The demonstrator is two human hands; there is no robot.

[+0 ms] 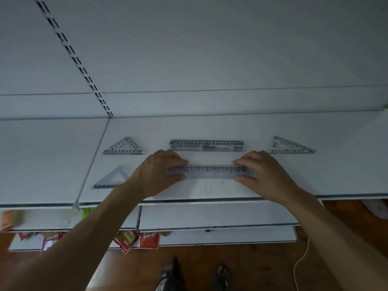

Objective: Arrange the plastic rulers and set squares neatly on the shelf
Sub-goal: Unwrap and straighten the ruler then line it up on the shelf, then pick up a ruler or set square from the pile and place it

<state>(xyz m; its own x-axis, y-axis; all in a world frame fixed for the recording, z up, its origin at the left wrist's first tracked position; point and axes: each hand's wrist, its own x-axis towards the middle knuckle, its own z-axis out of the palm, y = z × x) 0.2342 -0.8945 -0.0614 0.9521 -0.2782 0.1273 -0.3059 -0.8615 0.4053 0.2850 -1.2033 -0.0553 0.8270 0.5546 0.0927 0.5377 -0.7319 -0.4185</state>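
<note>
A clear plastic ruler [210, 171] lies across the white shelf [336, 169], parallel to its front edge. My left hand [159, 173] pinches its left end and my right hand [262, 171] pinches its right end. Behind it a second clear ruler [206, 145] lies flat, also parallel to the edge. One clear set square [126, 146] sits at the back left, another [112, 178] nearer the front left, partly hidden by my left forearm. A third set square [290, 145] lies at the back right.
The shelf's back panel has a slotted upright [84, 70] at the left. Lower shelves [210, 217] jut out below, with red snack packets [136, 240] hanging at their front. A cable [300, 261] runs over the wooden floor, where my feet stand.
</note>
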